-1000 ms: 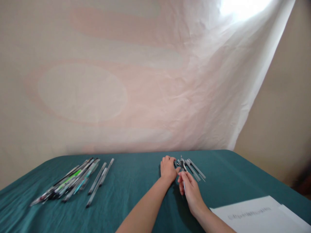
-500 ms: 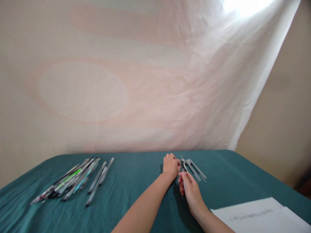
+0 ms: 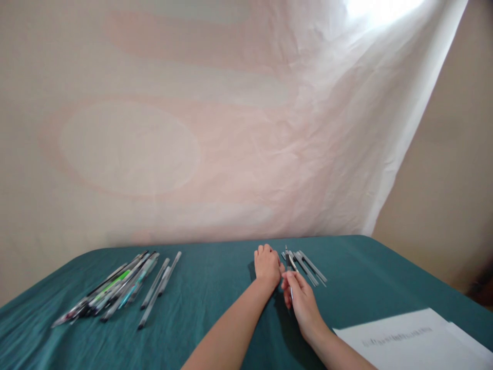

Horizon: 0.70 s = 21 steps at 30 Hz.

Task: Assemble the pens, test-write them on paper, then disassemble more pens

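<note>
From the head camera, both hands meet near the middle of the desk point(image 3: 215, 288), which is covered in a teal cloth. The right hand point(image 3: 302, 303) is closed on a thin pen point(image 3: 289, 267), pinched between thumb and fingers so that the pen points away from the person, its far end rising just past the fingertips. Held that way, the pen lines up with the small group of grey pens point(image 3: 308, 267) lying side by side just beyond and to the right of the hand, so it looks like one of that set. The left hand point(image 3: 267, 266) rests knuckles-up on the cloth, its fingers curled in a loose fist. It sits just beside the held pen and the near end of the small group, but whether it grips anything cannot be told.

Well apart, on the left of the desk, a larger pile of pens point(image 3: 115, 290) lies fanned at a slant, with green and dark ones mixed in; two loose ones lie along its right edge. The two heaps kept apart suggest sorting. White sheets of paper point(image 3: 408, 339) with a blurred line of print lie at the near right corner, close to the right forearm. A pale, creased sheet point(image 3: 192, 128) hangs behind the desk as a backdrop.
</note>
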Tool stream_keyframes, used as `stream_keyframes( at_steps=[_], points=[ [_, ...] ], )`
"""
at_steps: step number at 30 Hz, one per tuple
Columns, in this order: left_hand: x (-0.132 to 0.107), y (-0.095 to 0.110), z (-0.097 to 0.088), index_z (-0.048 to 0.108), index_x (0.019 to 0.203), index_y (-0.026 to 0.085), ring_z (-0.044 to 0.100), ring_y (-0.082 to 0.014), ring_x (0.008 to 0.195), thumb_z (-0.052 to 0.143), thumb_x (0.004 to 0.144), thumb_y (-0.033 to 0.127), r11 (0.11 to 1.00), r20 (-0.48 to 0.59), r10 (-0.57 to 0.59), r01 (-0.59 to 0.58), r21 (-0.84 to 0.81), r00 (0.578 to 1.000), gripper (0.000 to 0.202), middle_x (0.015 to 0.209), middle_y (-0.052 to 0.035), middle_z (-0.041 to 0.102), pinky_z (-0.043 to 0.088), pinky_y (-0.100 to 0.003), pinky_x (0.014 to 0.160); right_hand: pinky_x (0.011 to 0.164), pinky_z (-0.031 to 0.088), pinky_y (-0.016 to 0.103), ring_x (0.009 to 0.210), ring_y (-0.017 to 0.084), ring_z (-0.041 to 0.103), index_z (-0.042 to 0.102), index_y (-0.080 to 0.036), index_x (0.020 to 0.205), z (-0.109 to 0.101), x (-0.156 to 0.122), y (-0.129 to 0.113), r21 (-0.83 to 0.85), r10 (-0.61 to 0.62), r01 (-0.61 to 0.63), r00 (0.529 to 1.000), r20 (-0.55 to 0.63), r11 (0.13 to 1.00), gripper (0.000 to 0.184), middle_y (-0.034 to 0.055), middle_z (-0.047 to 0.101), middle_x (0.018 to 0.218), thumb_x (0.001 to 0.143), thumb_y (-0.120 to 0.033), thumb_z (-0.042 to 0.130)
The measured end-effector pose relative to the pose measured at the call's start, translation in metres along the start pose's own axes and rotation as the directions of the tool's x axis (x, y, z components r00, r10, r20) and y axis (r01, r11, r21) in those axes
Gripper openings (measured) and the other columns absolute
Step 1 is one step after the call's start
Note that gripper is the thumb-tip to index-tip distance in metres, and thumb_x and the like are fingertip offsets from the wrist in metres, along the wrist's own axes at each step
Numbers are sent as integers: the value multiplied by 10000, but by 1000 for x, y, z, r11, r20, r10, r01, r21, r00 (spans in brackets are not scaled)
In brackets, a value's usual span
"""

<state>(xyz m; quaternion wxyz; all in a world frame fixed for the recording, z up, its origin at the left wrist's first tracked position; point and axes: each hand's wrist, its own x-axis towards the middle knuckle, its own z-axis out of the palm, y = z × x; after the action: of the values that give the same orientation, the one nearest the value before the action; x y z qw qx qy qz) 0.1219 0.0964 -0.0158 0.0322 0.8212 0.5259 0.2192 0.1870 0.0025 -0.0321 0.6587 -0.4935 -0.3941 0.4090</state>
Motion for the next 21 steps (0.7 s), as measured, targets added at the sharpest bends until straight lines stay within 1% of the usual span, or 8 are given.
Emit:
stream_keyframes(
  at_steps=[5, 12, 18, 21],
  points=[
    [-1, 1, 5, 614, 787, 192, 388, -234, 971, 502, 744, 254, 999, -9, -45, 45, 5, 999, 135, 972, -89, 496, 295, -356, 823, 343, 288, 183, 389, 56, 373, 525, -182, 708, 0, 0, 1, -3, -3, 3, 1000, 4, 1000, 299, -44, 471, 568, 762, -473, 488],
    [-2, 0, 6, 574, 836, 191, 404, -240, 1009, 520, 731, 286, 994, 8, -109, 109, 8, 994, 151, 1011, -92, 506, 299, -360, 842, 341, 284, 184, 392, 62, 373, 516, -183, 707, 0, 0, 1, -3, 7, -7, 1000, 2, 1000, 314, -39, 470, 577, 757, -491, 482],
    [-1, 2, 9, 492, 976, 166, 501, -230, 949, 514, 742, 277, 985, 48, -172, 172, -9, 984, 261, 972, -103, 561, 351, -352, 817, 336, 279, 178, 394, 61, 378, 532, -186, 743, -1, 0, 3, -1, 15, -15, 1000, -8, 1000, 312, -37, 487, 599, 747, -495, 490],
    [0, 4, 9, 498, 978, 157, 546, -225, 909, 509, 747, 288, 981, 87, -188, 191, -25, 978, 266, 961, -110, 583, 385, -338, 791, 333, 279, 176, 391, 59, 378, 533, -184, 759, -1, 1, 4, -1, 4, -4, 1000, -9, 1000, 313, -39, 486, 595, 757, -492, 479]
  ],
)
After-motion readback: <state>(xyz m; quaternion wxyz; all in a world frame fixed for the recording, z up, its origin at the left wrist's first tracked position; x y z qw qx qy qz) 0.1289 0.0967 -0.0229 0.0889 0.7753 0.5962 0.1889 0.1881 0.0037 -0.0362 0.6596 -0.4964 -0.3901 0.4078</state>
